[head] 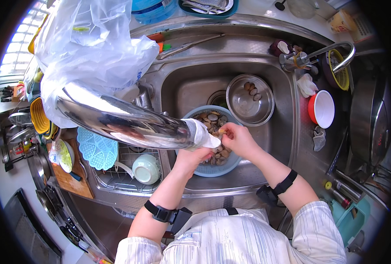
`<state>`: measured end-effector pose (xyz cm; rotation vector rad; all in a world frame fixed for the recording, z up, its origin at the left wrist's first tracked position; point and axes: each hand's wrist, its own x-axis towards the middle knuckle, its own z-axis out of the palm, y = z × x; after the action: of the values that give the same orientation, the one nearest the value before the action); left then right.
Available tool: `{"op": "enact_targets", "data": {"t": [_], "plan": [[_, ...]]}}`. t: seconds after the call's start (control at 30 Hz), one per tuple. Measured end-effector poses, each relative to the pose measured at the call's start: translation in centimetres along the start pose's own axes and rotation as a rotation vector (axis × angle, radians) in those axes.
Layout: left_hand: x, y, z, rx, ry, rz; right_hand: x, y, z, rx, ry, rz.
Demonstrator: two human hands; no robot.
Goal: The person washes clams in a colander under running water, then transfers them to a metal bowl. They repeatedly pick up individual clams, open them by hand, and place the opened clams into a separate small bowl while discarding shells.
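A blue plastic basin [232, 166] filled with clams or similar shellfish [224, 153] sits in the stainless steel sink [188, 82]. My right hand [240, 140] pinches a small orange-tan piece, perhaps shellfish meat, over the basin. Close by on its left is my left hand [197, 158], its fingers partly hidden behind the cloth-wrapped end of a large chrome faucet [126, 118]; what it holds cannot be told. A round steel bowl [245, 110] stands behind the basin to the right, with several whole clams [253, 90] inside.
The big faucet crosses the view above my left hand. White plastic bags [96, 56] hang at upper left. Left of the sink, a wire rack [116, 180] holds a pale green bowl [146, 169]. On the right are a red and white bowl [322, 109] and a smaller curved tap [345, 62].
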<state>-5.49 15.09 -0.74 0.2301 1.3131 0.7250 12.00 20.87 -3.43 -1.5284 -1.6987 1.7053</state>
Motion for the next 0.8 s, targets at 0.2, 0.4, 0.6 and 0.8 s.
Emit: {"op": "enact_targets", "data": {"t": [0.2,0.4,0.6,0.8], "plan": [[-0.3,0.0,0.4,0.006,0.005,-0.055,-0.7,0.2,-1.9,0.723,-0.128,0.266],[0.3,-0.5,1.1,0.019,-0.025,-0.038,-2.9,-0.2,-6.6,0.459,0.118,0.201],[0.4,-0.6,1.7,0.062,0.008,-0.049,-6.6,-0.8,-18.0,-0.126,0.77,-0.062],[0.7,-0.8,3.2,0.138,0.008,-0.072,-8.4,1.3,-22.4,-0.654,0.91,-0.178]]}}
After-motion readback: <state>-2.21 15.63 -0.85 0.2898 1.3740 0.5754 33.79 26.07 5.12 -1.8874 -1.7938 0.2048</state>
